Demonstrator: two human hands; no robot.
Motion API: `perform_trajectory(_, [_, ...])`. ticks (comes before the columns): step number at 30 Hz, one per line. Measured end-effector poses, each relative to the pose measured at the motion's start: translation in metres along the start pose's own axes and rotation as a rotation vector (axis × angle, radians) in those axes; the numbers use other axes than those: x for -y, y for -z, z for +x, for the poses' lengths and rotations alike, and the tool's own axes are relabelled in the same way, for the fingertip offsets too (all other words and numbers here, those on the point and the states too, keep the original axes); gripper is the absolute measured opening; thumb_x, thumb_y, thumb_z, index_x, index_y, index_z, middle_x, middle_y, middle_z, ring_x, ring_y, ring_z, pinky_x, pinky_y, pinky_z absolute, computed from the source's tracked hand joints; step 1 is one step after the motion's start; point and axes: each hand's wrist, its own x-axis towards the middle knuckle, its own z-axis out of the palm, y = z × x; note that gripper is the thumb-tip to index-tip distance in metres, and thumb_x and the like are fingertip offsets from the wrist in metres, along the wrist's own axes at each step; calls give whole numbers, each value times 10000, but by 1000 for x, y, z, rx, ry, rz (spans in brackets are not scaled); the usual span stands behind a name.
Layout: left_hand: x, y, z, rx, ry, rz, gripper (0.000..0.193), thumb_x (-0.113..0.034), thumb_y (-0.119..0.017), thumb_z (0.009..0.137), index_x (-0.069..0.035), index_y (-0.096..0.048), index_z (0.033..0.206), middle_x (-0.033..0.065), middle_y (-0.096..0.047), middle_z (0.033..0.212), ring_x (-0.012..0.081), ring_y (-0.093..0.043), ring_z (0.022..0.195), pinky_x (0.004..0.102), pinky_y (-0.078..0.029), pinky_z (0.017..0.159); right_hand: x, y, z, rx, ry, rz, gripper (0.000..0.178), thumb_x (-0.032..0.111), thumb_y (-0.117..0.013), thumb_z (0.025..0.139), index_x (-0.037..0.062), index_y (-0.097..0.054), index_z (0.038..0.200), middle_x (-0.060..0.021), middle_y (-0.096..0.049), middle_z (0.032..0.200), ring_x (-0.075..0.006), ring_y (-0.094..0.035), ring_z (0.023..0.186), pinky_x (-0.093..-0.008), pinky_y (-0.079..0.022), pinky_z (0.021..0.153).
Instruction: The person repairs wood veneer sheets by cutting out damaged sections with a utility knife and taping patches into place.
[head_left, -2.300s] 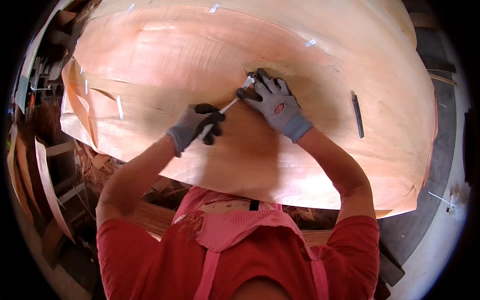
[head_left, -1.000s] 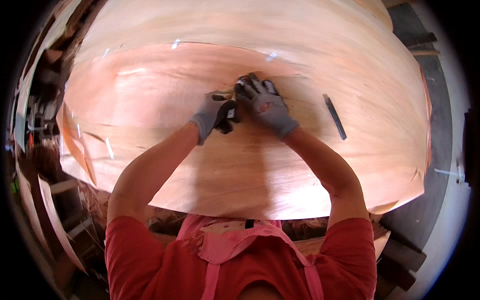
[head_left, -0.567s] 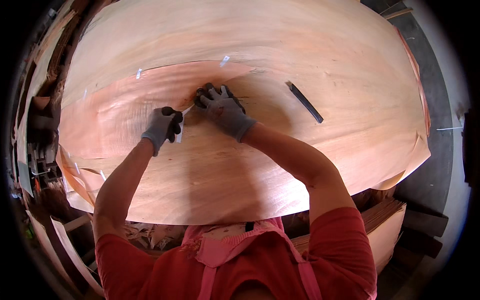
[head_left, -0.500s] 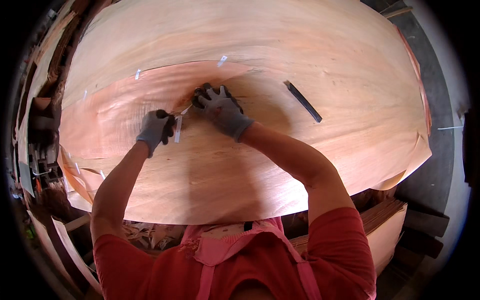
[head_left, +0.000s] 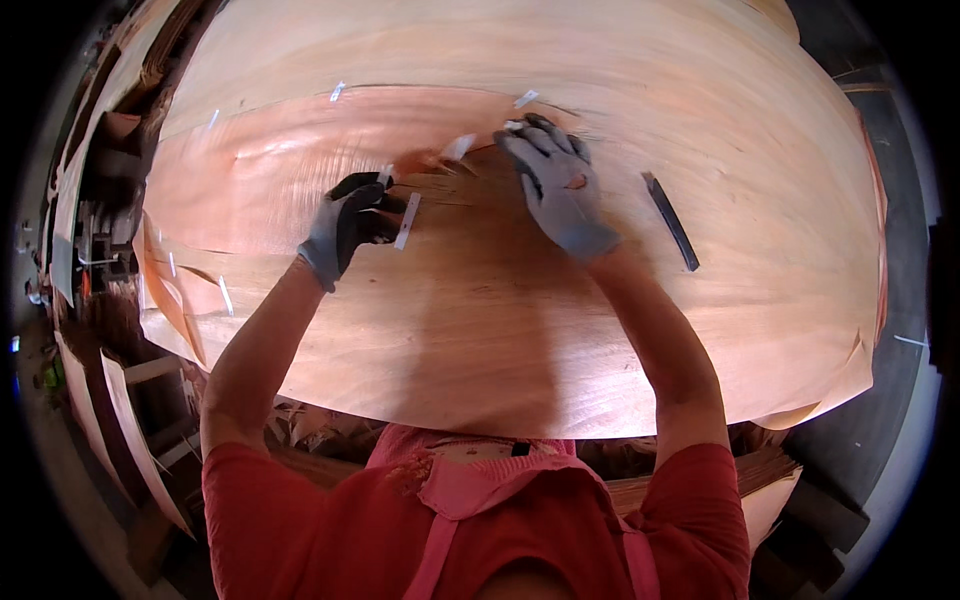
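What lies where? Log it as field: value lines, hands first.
left hand: gloved, fingertips at a small white piece, grip unclear
right hand: gloved, white bit at its fingertips
between hands: pale, blurred scrap
white strip: beside left fingers, contact unclear
black bar: on wood sheet, right of right hand

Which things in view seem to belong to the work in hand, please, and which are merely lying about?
Seemingly in use:
wooden sheet, under the left hand and right hand
white strip, beside the left hand
white piece, blurred, between the hands

Apparently lying about:
black bar, right of the right hand
stacked sheets, lower right
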Motion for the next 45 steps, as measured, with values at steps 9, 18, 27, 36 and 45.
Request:
perform_trajectory(9, [10,10,4,-59,-92,-35,295,-159,-559,944,-73,-545,1225,144,-690,960,235,-681,752,340,-561,671,27,-28,-10,113,73,-19,389,218,-590,894,120,-561,1270,-119,-479,1388,-320,-375,1356,-490,-331,1046])
perform_trajectory(18, [39,24,-32,3,-53,-74,470,-159,-528,972,-67,-428,1423,137,-689,950,202,-669,723,321,-547,673,40,-49,-15,169,34,19,424,331,-613,898,159,-576,1284,-112,-473,1382,-320,-344,1371,-504,-299,1068])
perform_trajectory(27, [51,17,-50,-30,10,-278,204,-180,-550,964,-60,-570,1129,160,-688,1002,235,-674,731,356,-558,667,41,-46,-9,281,207,-70,356,249,-651,849,248,-635,1205,-95,-475,1388,-284,-343,1381,-512,-313,1057])
perform_trajectory(36, [45,10,-57,-86,37,-254,243,-197,-589,949,-72,-587,1158,126,-693,1026,238,-685,758,359,-561,662,22,-29,-26,-48,-85,-19,457,156,-641,827,158,-584,1280,-86,-510,1384,-300,-413,1326,-479,-324,1044])
perform_trajectory(45, [20,-19,-18,124,-7,-57,264,-183,-587,955,-38,-577,1175,153,-689,909,246,-690,716,324,-555,600,-62,18,-65,-24,-325,-644,423,299,-583,910,119,-567,1292,-120,-494,1403,-341,-387,1346,-494,-307,1048])
